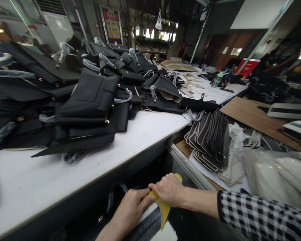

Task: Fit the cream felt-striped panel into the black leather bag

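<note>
The two hands are close together in front of the near edge of the white bench [145, 144], lower than its top. The right hand [171, 191] comes from the right side. Its forearm lies almost level, with a checked sleeve [261, 214] ending well behind the wrist, and the back of the hand looks up. Its fingers are bent and pressed around a yellow piece [165, 214], which shows a round end above the knuckles and a pointed end below the palm.

The left hand [130, 207] rises at a slant from the bottom, with the back of the hand upward. Its forefinger and thumb point to the right, and their tips are near each other, just beside the right thumb. I cannot tell if they pinch something; its other fingers are hidden.

Under both hands is a pale panel [145, 226] with a dark band, and the yellow piece hangs over it.

Many black bags [92, 92] are piled along the left part of the bench. Near its right corner stands a cart [182, 154] with a metal rim, carrying a row of dark flaps [210, 134] and a clear plastic bag [268, 180].
</note>
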{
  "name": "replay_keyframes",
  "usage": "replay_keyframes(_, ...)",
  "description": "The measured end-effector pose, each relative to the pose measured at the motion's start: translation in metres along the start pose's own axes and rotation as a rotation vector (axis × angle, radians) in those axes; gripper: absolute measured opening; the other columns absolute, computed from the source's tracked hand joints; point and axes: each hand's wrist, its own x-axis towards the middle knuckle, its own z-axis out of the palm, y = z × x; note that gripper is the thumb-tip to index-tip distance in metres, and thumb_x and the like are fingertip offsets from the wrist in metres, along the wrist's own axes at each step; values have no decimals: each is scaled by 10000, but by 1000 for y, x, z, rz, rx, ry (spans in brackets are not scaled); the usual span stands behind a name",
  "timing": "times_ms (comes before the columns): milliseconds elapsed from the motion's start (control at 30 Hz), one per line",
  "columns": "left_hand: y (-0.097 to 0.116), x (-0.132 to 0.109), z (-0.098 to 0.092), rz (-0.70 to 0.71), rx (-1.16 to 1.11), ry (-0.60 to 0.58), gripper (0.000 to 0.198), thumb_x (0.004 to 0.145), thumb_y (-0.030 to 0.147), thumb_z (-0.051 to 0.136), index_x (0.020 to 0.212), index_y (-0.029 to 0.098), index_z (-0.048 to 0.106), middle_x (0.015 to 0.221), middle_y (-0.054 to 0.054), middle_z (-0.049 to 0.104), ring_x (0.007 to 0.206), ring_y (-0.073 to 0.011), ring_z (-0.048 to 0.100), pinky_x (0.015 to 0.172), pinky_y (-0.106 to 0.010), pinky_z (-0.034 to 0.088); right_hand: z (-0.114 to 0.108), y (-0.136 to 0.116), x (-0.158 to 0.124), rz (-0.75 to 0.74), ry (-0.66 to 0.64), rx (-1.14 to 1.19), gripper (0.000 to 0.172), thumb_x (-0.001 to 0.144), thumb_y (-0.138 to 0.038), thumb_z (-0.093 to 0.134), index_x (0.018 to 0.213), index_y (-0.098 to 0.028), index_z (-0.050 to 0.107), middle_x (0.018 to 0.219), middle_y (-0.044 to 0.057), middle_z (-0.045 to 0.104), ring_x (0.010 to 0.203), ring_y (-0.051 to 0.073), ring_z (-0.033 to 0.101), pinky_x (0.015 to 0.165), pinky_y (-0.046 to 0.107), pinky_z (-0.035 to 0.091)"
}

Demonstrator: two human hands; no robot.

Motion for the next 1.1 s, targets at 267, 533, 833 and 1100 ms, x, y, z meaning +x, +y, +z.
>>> replay_keyframes(267, -2, 7, -22, -201, -437, -61, 337, 784, 425, 561, 620, 141, 642, 526, 51, 361, 536, -105, 242, 513, -264, 206, 1, -5, 1, -3, 33, -53, 646, 1026, -419, 213, 739, -182, 741, 703, 127, 734, 622, 258, 701, 573, 320, 430)
replay_keyframes(533, -1, 20, -20, -225, -574, -52, 234, 615, 256, 662, 773, 157, 803, 585, 10, 617, 556, -110, 404, 594, -249, 349, 9, 8, 6, -95, 44, 64, 574, 1022, -376, 260, 737, -178, 717, 735, 108, 745, 650, 233, 700, 599, 302, 394)
replay_keyframes(833, -7, 26, -19, -240, -570, -92, 262, 613, 269, 694, 824, 154, 798, 682, -12, 687, 585, -130, 470, 595, -255, 380, 49, 13, -11, 349, 87, 499, 842, 1043, -426, -4, 589, -136, 644, 563, 67, 671, 512, 137, 631, 446, 220, 334)
replay_keyframes(1100, -16, 25, -18, -194, -457, -125, 216, 684, 339, 665, 656, 133, 722, 567, 37, 502, 544, -99, 374, 522, -233, 303, 25, -3, 3, 383, 96, 167, 622, 1034, -378, 237, 725, -166, 733, 730, 137, 740, 706, 288, 723, 620, 346, 488)
